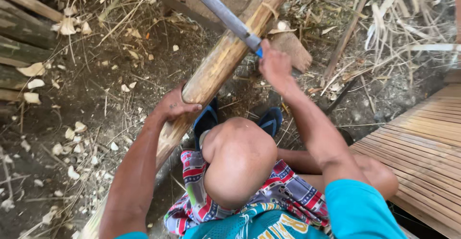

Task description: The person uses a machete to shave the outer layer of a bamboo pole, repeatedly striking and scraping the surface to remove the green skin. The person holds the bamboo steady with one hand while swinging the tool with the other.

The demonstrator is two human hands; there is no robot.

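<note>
the left hand (175, 107) is wrapped around a thick bamboo pole (225, 51), which leans from the person's lap up and away over the dirt ground (96, 99); the right hand (274, 66) is closed on the handle of a long machete (221, 12), whose blade lies across the pole above the left hand's grip. the two hands are apart, each clamped on its own thing. the pole looks stiff, woody and fairly heavy, with a smooth, possibly slick skin where it is unshaved and rougher fibres where it is split, so a full-palm hold low on the shaft, well clear of the blade, seems the safe place. the blade is rigid and sharp-edged and is best held only by its handle. pale wood chips (72, 147) lie scattered on the ground. the pole's top and foot are cut off by the frame, the machete's tip is out of view, and its handle is mostly hidden by the fingers. blue sandals (207, 119) show under the knee.
</note>
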